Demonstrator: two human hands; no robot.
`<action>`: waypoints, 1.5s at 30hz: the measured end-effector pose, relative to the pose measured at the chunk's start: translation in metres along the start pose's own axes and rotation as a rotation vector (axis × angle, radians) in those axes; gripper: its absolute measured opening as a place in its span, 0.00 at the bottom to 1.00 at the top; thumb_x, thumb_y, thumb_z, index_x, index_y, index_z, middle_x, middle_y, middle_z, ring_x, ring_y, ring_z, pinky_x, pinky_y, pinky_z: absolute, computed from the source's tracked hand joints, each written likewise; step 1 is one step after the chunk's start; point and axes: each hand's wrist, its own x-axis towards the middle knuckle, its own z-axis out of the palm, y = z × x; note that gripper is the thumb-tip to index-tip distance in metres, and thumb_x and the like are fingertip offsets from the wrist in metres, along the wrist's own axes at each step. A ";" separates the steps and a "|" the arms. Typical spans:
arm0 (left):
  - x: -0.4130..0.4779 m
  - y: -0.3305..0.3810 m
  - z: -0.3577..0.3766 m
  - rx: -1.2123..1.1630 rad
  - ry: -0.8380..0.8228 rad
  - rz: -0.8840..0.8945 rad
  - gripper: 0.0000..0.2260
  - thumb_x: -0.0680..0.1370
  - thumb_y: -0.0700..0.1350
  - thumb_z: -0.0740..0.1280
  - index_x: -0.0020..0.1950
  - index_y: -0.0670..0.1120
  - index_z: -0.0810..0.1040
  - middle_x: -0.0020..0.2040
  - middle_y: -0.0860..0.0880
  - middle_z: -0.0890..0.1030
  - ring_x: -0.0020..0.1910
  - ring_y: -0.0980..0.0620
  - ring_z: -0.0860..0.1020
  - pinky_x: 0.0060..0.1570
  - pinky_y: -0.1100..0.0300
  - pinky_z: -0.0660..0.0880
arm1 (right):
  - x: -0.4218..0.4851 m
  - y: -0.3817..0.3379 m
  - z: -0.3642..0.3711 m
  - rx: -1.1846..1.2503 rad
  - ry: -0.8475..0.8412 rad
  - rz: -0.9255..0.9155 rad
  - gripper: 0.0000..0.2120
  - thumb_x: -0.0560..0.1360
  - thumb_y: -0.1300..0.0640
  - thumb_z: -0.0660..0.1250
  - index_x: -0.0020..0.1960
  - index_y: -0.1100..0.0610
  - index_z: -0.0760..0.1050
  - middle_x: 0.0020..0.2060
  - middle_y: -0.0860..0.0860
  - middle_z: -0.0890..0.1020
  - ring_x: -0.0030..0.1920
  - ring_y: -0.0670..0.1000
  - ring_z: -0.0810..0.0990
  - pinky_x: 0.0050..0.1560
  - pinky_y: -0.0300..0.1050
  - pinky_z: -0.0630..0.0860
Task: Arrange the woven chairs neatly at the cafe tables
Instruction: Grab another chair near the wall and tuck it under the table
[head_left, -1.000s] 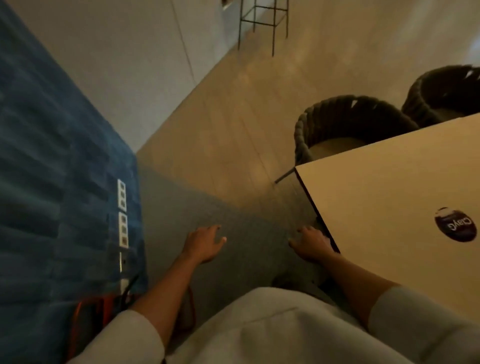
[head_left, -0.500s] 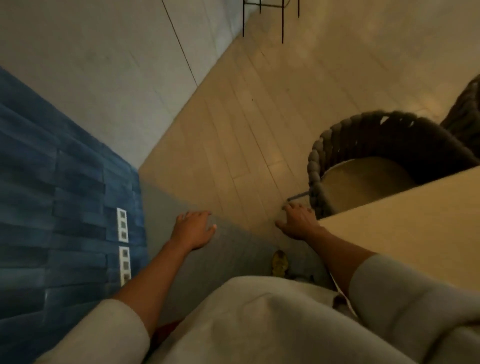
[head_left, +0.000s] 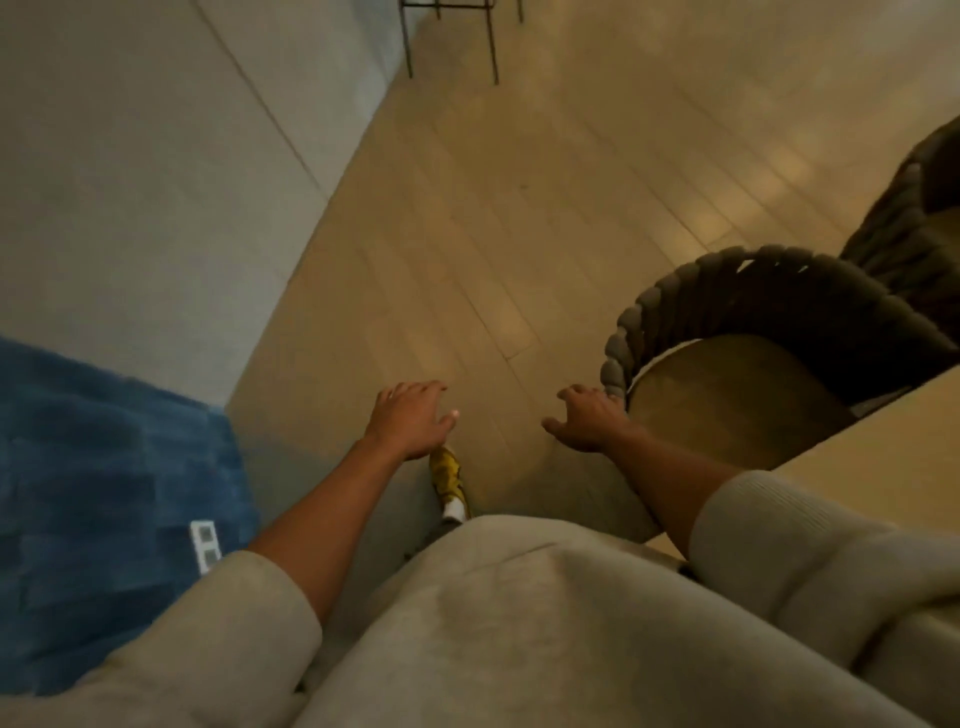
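Beside the woven chair (head_left: 753, 312), right hand (head_left: 587, 422) palm-down, fingers loose; left hand (head_left: 410, 421) likewise.

The plank floor (head_left: 519, 208) bears one woven chair (head_left: 779, 291), another chair (head_left: 904, 244), and metal legs (head_left: 491, 47).

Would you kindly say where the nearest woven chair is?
Right side of the head view: the woven chair sits at the table, its rim beside the right hand.

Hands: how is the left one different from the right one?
The left hand hangs over bare floor, touching nothing; the right hand is at the rim of the woven chair. The left hand is above a yellow shoe; the right hand is near the table. Both are open, palms down, with grey sleeves pushed up.
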 end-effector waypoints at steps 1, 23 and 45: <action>0.024 -0.001 -0.008 0.016 -0.005 0.039 0.27 0.80 0.63 0.60 0.76 0.52 0.68 0.73 0.46 0.75 0.71 0.43 0.72 0.70 0.47 0.65 | 0.009 0.007 -0.005 0.020 0.003 0.047 0.37 0.77 0.31 0.59 0.77 0.54 0.64 0.74 0.56 0.69 0.71 0.63 0.70 0.69 0.62 0.68; 0.385 0.180 -0.196 0.474 -0.052 1.045 0.28 0.82 0.63 0.58 0.78 0.51 0.65 0.74 0.46 0.73 0.73 0.44 0.69 0.73 0.44 0.63 | 0.145 0.092 -0.074 0.886 0.299 0.958 0.35 0.78 0.36 0.64 0.72 0.62 0.69 0.67 0.61 0.75 0.64 0.61 0.76 0.58 0.50 0.74; 0.428 0.594 -0.197 1.075 -0.301 1.703 0.22 0.83 0.58 0.56 0.73 0.49 0.69 0.69 0.47 0.75 0.71 0.44 0.71 0.70 0.44 0.66 | 0.102 0.277 -0.125 1.673 0.660 1.623 0.47 0.72 0.24 0.57 0.79 0.56 0.62 0.74 0.59 0.69 0.72 0.64 0.70 0.72 0.62 0.67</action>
